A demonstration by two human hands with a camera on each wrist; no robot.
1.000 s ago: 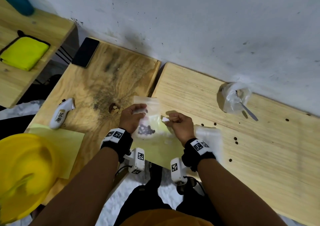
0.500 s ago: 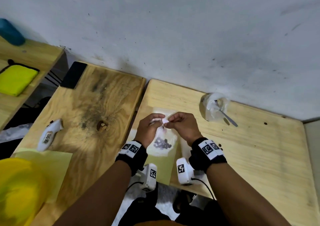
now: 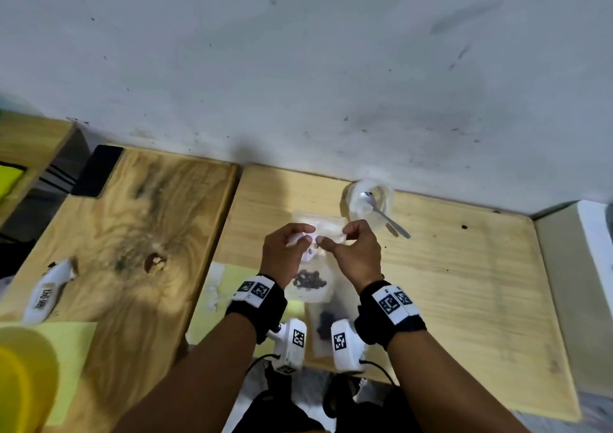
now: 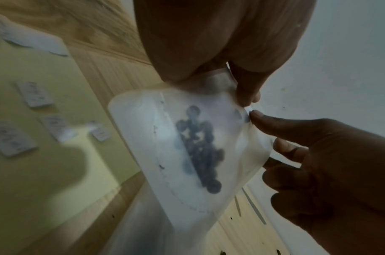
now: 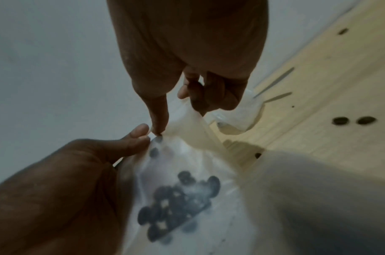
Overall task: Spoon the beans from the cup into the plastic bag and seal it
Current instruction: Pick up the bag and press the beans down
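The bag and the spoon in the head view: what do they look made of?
The bag looks like thin, soft, translucent plastic film: the dark beans show through it, and it creases where both hands pinch its top. The spoon looks like polished metal, grey with a bright glint on its bowl, though blur leaves that open.

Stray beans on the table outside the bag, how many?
4 loose beans in the right wrist view: two side by side, one beside the plastic bag at its shadow, and one farther off. The left hand, right hand and bag may hide more.
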